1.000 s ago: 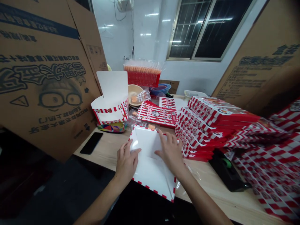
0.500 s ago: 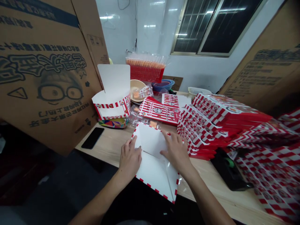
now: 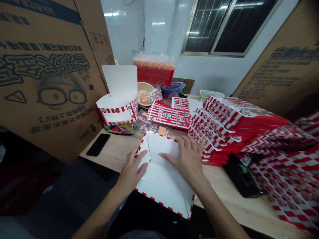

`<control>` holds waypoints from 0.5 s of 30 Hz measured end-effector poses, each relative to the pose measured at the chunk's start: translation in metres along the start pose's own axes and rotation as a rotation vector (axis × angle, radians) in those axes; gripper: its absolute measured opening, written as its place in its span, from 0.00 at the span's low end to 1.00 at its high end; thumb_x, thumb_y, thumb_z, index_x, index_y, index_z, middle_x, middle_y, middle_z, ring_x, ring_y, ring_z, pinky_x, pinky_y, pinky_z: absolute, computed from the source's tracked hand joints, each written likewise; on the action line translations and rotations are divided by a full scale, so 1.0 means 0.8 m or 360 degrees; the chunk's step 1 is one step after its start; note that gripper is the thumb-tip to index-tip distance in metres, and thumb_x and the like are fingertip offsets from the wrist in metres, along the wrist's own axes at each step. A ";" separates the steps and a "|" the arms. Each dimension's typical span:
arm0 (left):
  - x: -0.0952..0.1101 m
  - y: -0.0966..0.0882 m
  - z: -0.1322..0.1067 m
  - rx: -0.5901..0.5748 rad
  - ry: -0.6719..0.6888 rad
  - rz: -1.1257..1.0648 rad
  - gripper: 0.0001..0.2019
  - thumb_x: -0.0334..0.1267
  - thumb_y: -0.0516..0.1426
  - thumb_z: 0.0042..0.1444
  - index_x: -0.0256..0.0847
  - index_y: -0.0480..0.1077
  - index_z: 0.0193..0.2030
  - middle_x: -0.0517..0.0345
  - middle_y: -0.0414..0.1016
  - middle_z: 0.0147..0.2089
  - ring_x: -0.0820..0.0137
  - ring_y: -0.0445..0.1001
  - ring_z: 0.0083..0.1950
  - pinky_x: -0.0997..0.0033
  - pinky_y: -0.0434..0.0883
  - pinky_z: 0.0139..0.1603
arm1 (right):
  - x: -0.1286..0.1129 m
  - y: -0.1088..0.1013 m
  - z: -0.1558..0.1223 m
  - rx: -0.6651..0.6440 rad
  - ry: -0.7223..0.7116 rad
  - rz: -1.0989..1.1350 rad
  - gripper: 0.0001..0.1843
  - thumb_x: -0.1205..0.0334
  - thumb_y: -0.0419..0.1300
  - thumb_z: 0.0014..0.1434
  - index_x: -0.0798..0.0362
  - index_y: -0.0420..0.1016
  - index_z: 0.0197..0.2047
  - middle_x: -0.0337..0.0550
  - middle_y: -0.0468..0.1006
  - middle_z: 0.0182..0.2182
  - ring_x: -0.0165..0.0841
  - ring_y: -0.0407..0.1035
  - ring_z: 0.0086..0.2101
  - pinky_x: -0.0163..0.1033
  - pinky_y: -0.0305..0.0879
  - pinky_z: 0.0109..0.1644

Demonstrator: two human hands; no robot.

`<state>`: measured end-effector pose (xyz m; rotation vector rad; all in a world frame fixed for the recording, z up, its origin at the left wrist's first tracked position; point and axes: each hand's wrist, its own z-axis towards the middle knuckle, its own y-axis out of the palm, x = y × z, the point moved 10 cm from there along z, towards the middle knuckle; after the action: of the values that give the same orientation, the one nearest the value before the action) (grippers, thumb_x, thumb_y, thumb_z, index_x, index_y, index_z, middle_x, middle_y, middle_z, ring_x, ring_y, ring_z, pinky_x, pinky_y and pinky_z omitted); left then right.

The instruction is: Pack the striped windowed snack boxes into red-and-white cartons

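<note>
An unfolded paper food box, white inside with a red-and-white striped rim, lies partly over the table's front edge. My left hand grips its left wall, thumb and index finger on the white inner side, the other fingers partly hidden outside. On the right wall is my right hand, thumb reaching across the inside and fingers bent over the edge. Creases run across the card at the corners. Beyond it lie small clear packets with orange contents and a pile of flat striped cartons.
An opened striped box stands at the left above a black phone. Stacked folded cartons and a black tape dispenser occupy the right. Large cardboard boxes flank the table. A red basket stands at the back.
My right thumb has moved left across the inside of the box. My left hand has shifted slightly left, its thumb and index finger wider apart. The box's near panel looks flatter and broader.
</note>
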<state>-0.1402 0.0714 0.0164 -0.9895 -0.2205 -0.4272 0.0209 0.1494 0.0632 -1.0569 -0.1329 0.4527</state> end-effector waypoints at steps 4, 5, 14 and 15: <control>0.009 0.019 -0.001 -0.0048 0.0115 0.0092 0.23 0.38 0.50 0.60 0.43 0.53 0.62 0.40 0.54 0.61 0.55 0.59 0.61 0.52 0.66 0.55 | -0.051 0.010 0.006 0.0041 -0.0183 -0.0087 0.40 0.41 0.58 0.50 0.56 0.57 0.60 0.59 0.67 0.51 0.49 0.57 0.54 0.63 0.31 0.61; 0.007 0.021 -0.002 -0.0042 0.0099 0.0079 0.24 0.37 0.49 0.61 0.44 0.50 0.63 0.40 0.54 0.62 0.55 0.58 0.62 0.52 0.65 0.56 | -0.057 0.016 0.008 -0.0005 -0.0190 -0.0088 0.41 0.43 0.61 0.50 0.55 0.56 0.60 0.58 0.67 0.50 0.49 0.58 0.54 0.63 0.32 0.61; -0.037 0.035 -0.011 -0.0234 -0.0398 -0.0609 0.30 0.42 0.52 0.58 0.49 0.45 0.65 0.50 0.46 0.68 0.60 0.46 0.68 0.55 0.54 0.64 | -0.067 0.035 0.007 -0.0397 -0.0442 0.0102 0.52 0.54 0.70 0.40 0.56 0.50 0.64 0.59 0.61 0.57 0.50 0.52 0.59 0.61 0.34 0.63; -0.043 0.037 -0.011 -0.0252 -0.0503 -0.0769 0.31 0.43 0.51 0.59 0.48 0.43 0.66 0.50 0.44 0.69 0.61 0.45 0.68 0.56 0.53 0.65 | -0.068 0.028 0.007 -0.0404 -0.0526 0.0219 0.50 0.52 0.68 0.43 0.55 0.49 0.64 0.58 0.60 0.58 0.47 0.50 0.59 0.60 0.34 0.63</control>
<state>-0.1582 0.0867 -0.0240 -1.1579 -0.7290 -0.7355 -0.0365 0.1407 0.0523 -1.2378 -0.4212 0.7488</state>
